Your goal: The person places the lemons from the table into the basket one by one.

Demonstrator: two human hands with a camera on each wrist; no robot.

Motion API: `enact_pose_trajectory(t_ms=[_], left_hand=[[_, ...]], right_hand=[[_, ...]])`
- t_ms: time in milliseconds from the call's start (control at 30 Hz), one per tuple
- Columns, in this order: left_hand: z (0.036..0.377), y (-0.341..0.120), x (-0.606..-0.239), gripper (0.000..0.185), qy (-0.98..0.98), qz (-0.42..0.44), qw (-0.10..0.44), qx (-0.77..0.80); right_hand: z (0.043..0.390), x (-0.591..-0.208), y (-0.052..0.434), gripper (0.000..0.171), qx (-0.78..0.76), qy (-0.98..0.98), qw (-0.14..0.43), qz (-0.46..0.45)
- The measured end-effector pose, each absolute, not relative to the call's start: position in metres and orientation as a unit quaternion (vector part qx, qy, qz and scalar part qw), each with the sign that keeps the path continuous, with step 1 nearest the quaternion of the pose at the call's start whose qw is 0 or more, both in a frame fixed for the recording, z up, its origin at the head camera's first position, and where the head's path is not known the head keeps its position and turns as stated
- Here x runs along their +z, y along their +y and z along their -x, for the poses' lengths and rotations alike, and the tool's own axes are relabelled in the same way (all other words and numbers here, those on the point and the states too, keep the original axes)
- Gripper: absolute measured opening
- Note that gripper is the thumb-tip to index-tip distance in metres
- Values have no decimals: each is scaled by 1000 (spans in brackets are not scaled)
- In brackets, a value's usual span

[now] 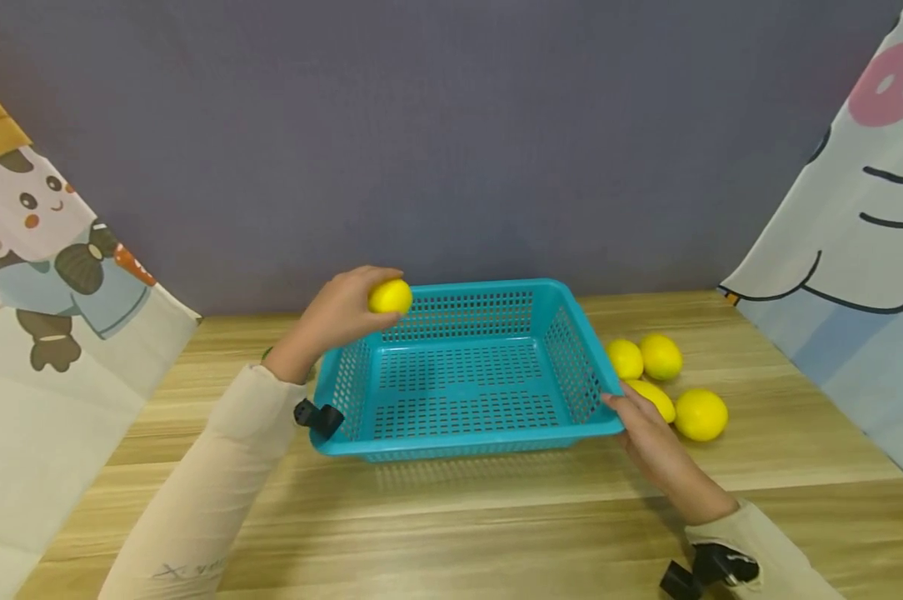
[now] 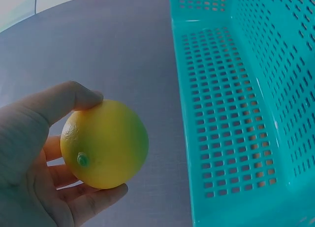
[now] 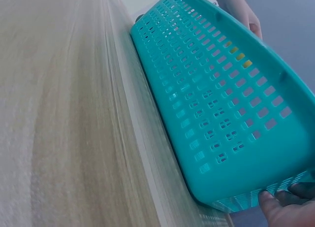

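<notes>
Wood table [image 1: 496, 517], grey wall behind, cartoon cloths either side; left hand [image 1: 339, 312] pinches lemon [image 1: 390, 297] over basket [image 1: 459, 450], right hand [image 1: 646, 437] grips its corner.

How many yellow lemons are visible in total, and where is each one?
5. One yellow lemon is held in the left hand above the turquoise plastic basket; four lemons lie on the wooden table right of it. Others may be hidden.

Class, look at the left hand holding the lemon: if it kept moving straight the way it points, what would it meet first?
Probably the turquoise basket: the left hand with its lemon points over the far left rim, though depth is unclear.
</notes>
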State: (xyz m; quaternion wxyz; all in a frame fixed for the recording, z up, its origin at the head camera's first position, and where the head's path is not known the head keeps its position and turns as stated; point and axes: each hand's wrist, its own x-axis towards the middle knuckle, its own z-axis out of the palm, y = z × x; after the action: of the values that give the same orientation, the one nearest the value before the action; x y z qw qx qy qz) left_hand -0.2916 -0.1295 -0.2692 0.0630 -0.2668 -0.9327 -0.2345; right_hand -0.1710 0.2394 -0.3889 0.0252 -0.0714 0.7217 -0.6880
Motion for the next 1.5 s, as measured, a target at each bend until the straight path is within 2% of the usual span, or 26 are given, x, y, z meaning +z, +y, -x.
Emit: enact_pose_trajectory(t_ms=[433, 700, 833, 1267, 1500], left_hand=[[318, -107, -281, 55, -927, 289, 32, -235], [335, -93, -290, 54, -936, 285, -39, -204], [341, -88, -296, 54, -940, 278, -51, -190], [348, -79, -315, 53, -951, 258, -103, -138], [351, -71, -324, 54, -948, 282, -117, -94]], right_hand=[[171, -390, 240, 55, -689, 721, 26, 73], [171, -389, 240, 54, -684, 725, 26, 75], [171, -390, 240, 54, -693, 716, 25, 80], [172, -392, 238, 54, -699, 710, 24, 87], [172, -392, 239, 55, -696, 713, 25, 79]])
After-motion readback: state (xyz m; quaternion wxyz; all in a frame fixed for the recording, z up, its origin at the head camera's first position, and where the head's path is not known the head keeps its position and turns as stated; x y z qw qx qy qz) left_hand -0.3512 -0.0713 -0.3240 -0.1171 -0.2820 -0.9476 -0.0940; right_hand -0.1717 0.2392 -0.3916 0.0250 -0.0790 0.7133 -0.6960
